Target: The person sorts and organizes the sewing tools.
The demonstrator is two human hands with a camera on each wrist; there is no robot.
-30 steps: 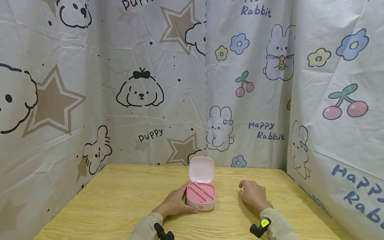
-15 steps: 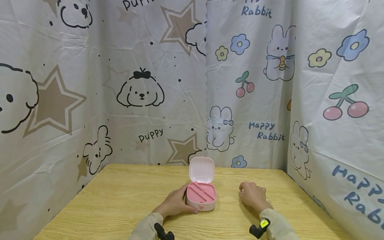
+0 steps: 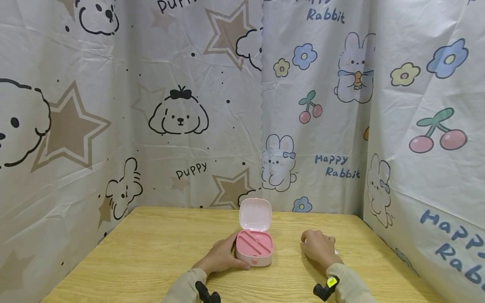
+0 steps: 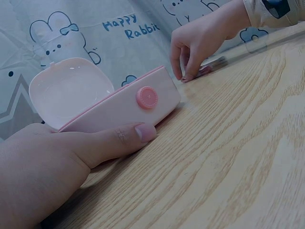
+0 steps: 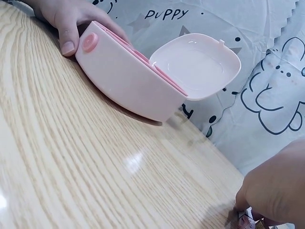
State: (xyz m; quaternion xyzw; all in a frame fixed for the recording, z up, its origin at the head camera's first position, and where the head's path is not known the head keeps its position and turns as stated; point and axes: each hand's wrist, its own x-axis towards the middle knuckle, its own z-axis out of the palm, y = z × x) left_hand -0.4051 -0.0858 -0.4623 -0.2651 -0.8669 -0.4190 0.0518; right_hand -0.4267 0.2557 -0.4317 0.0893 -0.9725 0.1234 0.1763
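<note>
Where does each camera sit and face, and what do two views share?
Head: on the head, facing forward and down over the table: left hand, right hand, sleeves.
Left wrist: on that wrist, facing the pink box; both hands and right sleeve show.
Right wrist: on that wrist, facing the box; both hands show.
Wrist views share the open lid.

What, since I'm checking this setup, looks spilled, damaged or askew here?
Nothing stands out: the pink compartment box sits upright on the table, lid raised, the left hand holding it. The small item under the right hand is too hidden to judge.
</note>
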